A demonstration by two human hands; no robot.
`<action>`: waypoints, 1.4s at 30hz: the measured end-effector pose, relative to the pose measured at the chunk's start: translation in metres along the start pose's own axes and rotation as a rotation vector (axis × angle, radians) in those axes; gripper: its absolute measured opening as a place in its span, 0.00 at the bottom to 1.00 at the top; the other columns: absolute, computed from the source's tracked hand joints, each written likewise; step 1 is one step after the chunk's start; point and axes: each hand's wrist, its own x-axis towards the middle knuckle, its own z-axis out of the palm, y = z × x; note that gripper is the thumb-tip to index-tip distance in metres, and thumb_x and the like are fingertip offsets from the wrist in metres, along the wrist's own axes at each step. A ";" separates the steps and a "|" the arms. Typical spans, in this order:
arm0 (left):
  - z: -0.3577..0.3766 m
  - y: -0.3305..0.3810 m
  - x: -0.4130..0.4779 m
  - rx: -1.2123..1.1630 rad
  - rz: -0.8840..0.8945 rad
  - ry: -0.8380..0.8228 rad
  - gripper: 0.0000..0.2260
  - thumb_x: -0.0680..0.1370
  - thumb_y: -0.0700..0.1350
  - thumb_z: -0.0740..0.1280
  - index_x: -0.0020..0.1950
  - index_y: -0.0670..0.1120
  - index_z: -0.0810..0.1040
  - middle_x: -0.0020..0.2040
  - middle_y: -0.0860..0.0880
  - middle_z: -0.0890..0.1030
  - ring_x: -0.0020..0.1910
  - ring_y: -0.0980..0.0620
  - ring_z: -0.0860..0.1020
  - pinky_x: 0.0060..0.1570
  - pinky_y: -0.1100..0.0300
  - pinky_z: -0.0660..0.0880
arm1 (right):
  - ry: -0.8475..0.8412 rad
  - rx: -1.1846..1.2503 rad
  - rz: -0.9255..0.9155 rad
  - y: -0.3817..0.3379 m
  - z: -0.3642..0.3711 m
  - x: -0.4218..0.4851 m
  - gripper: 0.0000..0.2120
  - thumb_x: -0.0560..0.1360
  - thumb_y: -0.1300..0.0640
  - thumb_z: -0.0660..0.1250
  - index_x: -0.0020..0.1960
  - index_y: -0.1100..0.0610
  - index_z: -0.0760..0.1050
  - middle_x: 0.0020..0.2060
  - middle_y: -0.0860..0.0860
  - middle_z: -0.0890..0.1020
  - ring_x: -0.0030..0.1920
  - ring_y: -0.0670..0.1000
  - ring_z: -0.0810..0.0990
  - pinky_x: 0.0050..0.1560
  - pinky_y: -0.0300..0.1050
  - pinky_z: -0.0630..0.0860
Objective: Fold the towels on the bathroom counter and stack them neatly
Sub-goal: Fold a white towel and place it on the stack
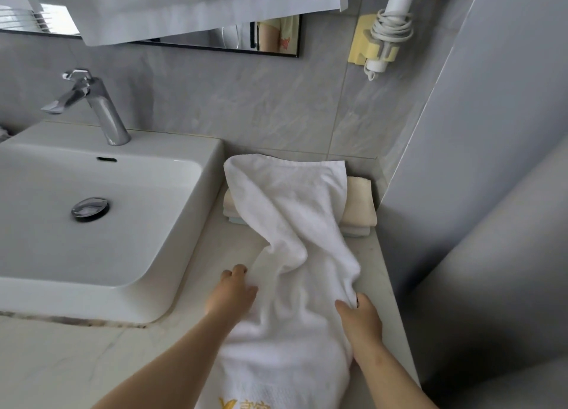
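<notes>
A long white towel lies on the counter, just right of the sink. Its far end lies over a pile of folded towels by the back wall. The pile has a cream one on top and a pale blue one under it; there may be more, but the towel hides most of the pile. The middle of the towel is bunched and wrinkled.

The left hand holds the left edge of the towel, with its fingers curled on the cloth. The right hand pinches the right edge between thumb and fingers.

The near end of the towel has a yellow mark that looks like a Y. More yellow writing sits next to it, but the bottom of the view cuts it off, so it cannot be read.

The sink has a shiny tap and a round plug. A mirror hangs on the wall. Another white cloth, a hanging towel, covers part of it. A white hair dryer sits in a yellow holder, its cord wound around it
</notes>
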 end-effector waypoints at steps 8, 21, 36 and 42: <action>-0.009 -0.042 -0.007 -0.194 -0.155 0.095 0.07 0.75 0.38 0.59 0.51 0.44 0.73 0.52 0.40 0.76 0.47 0.43 0.74 0.43 0.58 0.69 | 0.038 -0.009 0.062 0.003 -0.016 0.009 0.06 0.69 0.66 0.62 0.36 0.59 0.67 0.36 0.56 0.75 0.35 0.56 0.71 0.35 0.44 0.66; -0.013 -0.028 0.011 -1.020 -0.306 0.149 0.17 0.73 0.27 0.61 0.53 0.45 0.78 0.42 0.43 0.78 0.40 0.44 0.75 0.45 0.55 0.74 | 0.280 0.051 0.062 0.013 -0.017 0.019 0.11 0.80 0.60 0.55 0.48 0.66 0.73 0.41 0.59 0.75 0.43 0.59 0.73 0.47 0.50 0.72; -0.019 -0.036 0.010 -0.017 -0.183 0.008 0.14 0.78 0.50 0.62 0.59 0.44 0.69 0.59 0.41 0.74 0.55 0.42 0.76 0.52 0.57 0.71 | 0.128 -0.107 0.017 0.004 -0.027 0.019 0.04 0.73 0.65 0.59 0.46 0.61 0.72 0.41 0.58 0.75 0.37 0.55 0.72 0.36 0.44 0.66; -0.032 -0.036 0.008 0.213 -0.224 -0.199 0.20 0.67 0.51 0.65 0.57 0.46 0.77 0.51 0.48 0.80 0.50 0.47 0.80 0.52 0.57 0.77 | -0.054 -0.287 0.079 -0.002 -0.029 0.012 0.03 0.71 0.59 0.62 0.39 0.58 0.69 0.37 0.54 0.76 0.36 0.53 0.74 0.35 0.42 0.68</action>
